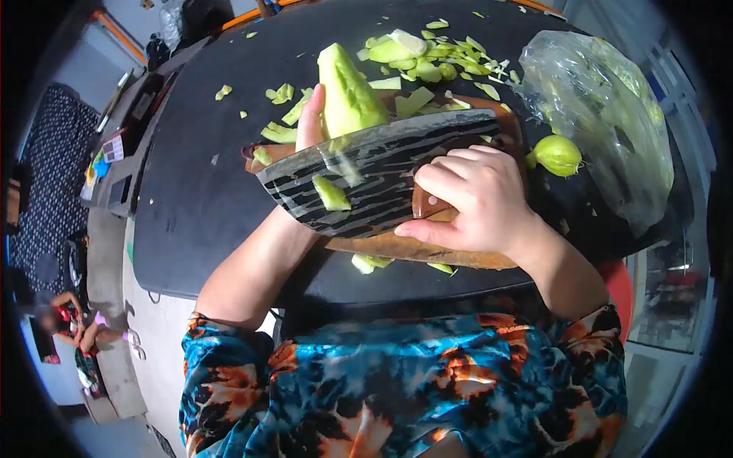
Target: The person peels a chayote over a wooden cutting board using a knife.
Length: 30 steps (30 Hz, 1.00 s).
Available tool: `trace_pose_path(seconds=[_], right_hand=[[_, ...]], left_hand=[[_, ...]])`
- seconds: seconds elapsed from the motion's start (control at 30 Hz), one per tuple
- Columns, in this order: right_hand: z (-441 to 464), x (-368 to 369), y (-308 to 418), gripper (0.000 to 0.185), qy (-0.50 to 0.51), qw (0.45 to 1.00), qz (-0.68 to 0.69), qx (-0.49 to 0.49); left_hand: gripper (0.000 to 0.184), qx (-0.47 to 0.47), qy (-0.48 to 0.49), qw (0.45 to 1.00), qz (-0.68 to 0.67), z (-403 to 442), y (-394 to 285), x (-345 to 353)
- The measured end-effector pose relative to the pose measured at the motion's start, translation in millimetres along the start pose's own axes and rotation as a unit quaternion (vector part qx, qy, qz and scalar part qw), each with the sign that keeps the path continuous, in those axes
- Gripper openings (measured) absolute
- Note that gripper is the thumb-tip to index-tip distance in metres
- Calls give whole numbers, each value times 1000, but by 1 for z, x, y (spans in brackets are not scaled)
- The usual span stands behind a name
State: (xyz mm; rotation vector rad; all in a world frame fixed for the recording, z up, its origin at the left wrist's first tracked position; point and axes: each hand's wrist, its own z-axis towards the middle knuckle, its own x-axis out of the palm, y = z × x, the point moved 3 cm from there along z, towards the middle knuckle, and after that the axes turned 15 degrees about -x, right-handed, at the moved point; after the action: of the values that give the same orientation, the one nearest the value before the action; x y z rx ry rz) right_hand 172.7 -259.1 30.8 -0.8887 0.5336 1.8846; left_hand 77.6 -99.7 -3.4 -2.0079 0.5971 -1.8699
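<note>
My right hand (pixel 477 195) is closed round the brown riveted handle of a broad cleaver (pixel 374 172). The blade has a dark, streaked face, and a green scrap (pixel 330 193) clings to it. Behind the blade stands a thick, pale green peeled vegetable (pixel 347 95), tapering toward its top; its exact kind I cannot tell. My left hand (pixel 309 122) holds it from the left side, with one digit showing along it and the rest hidden by the cleaver. Beneath both hands lies a wooden cutting board (pixel 427 248), mostly covered by the blade.
Green peelings (pixel 443 57) are heaped beyond the board, with more scraps (pixel 282 94) to the left. A rounded green piece (pixel 557 156) lies at right beside a clear plastic bag (pixel 603 114) of green vegetables. All rest on a black table (pixel 198 175). Another person (pixel 80 328) sits far left.
</note>
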Motion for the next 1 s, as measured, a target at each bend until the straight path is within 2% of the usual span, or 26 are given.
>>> trace_pose_path(seconds=[0.1, 0.23, 0.27, 0.3, 0.33, 0.37, 0.4, 0.43, 0.47, 0.5, 0.57, 0.63, 0.67, 0.7, 0.73, 0.77, 0.83, 0.87, 1.0], right_hand=[[0, 1, 4, 41, 18, 1000, 5, -2], [0, 4, 3, 42, 12, 1000, 11, -5], [-1, 4, 0, 42, 20, 1000, -1, 12], [-1, 5, -4, 42, 29, 999, -13, 31], [-4, 4, -14, 43, 20, 997, -55, 46], [-6, 2, -27, 45, -2, 989, -21, 145], [-12, -1, -46, 46, -19, 973, -31, 228], [-21, -6, -69, 46, -15, 951, -35, 305], [-26, -15, -84, 47, -46, 948, -77, 305], [-32, -21, -95, 47, -49, 933, -49, 353], [-35, -25, -99, 43, -65, 935, -43, 345], [-20, -22, -71, 41, -97, 957, 32, 272], [-15, -18, -54, 41, -66, 965, 54, 247], [-6, -18, -37, 38, -54, 989, -6, 140], [-1, -16, -23, 37, -43, 994, 18, 103], [2, -14, -10, 36, -32, 996, 42, 66], [7, -11, 5, 37, -35, 998, 56, 20], [6, -9, 7, 38, -16, 997, 69, 21], [3, -1, 2, 39, 3, 996, 80, 26]], left_hand=[[69, 45, -127, 991, 28, 0, 1, 0], [67, 56, -160, 984, 49, -4, 1, 2], [68, 18, -110, 994, -21, -5, 2, -2], [66, 36, -133, 990, -1, -3, 3, 3], [66, 96, -195, 975, 37, 0, 6, 10], [65, 156, -255, 951, 75, 0, 10, 15], [64, 96, -268, 949, 135, -6, 9, 12], [65, 88, -246, 951, 167, -5, 8, 12], [63, 89, -256, 950, 156, -5, 10, 17], [62, 90, -266, 949, 146, -4, 12, 23], [62, 87, -267, 949, 141, -1, 10, 20], [62, 92, -265, 951, 129, 1, 8, 18], [62, 97, -260, 953, 121, 1, 7, 18], [62, 101, -256, 955, 112, 2, 7, 18], [61, 132, -255, 952, 111, 1, 10, 17], [63, 67, -183, 980, 42, 5, 1, -8], [65, -8, -62, 998, 8, 1, 0, 5], [67, 21, -148, 986, 68, -1, 4, 10], [65, 34, -164, 983, 78, -1, 5, 13]])
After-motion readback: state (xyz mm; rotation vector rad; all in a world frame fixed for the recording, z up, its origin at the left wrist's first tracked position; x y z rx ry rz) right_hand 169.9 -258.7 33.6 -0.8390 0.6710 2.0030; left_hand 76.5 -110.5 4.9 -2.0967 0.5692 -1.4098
